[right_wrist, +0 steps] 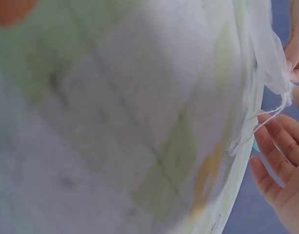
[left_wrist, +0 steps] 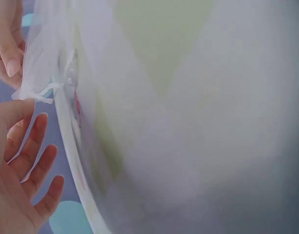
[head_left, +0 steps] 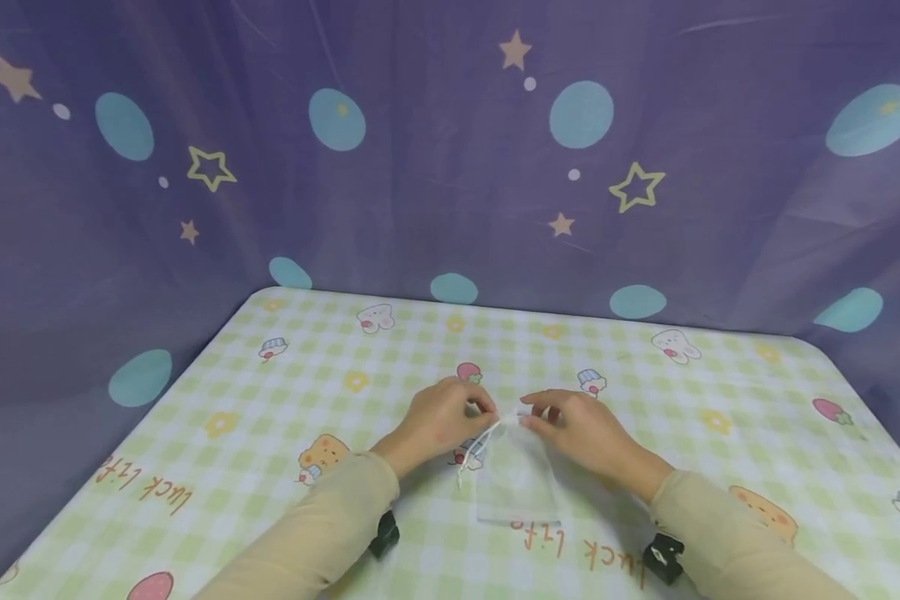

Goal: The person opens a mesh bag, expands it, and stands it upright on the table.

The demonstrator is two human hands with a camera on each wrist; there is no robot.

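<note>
Head view shows both hands at the mouth of a sheer white pouch (head_left: 516,483) lying on the checked tablecloth (head_left: 270,400). Left hand (head_left: 438,421) and right hand (head_left: 577,425) each pinch the pouch's top edge, drawstring (head_left: 474,450) trailing leftward.

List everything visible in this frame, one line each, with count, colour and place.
Mesh drawstring pouch: one, sheer white, flat on the table between the hands, mouth at the far end.
Drawstring: one, white, trailing from the pouch mouth toward the left hand.
Tablecloth: one, green and white check with cartoon prints, covering the table.
Backdrop curtain: one, purple with stars and teal dots, behind the table.
Wrist camera mounts: two, black, under the forearms.
Sleeves: two, beige, lower frame.
Left hand: one, fingers pinching the pouch mouth.
Right hand: one, fingers pinching the pouch mouth opposite.
</note>
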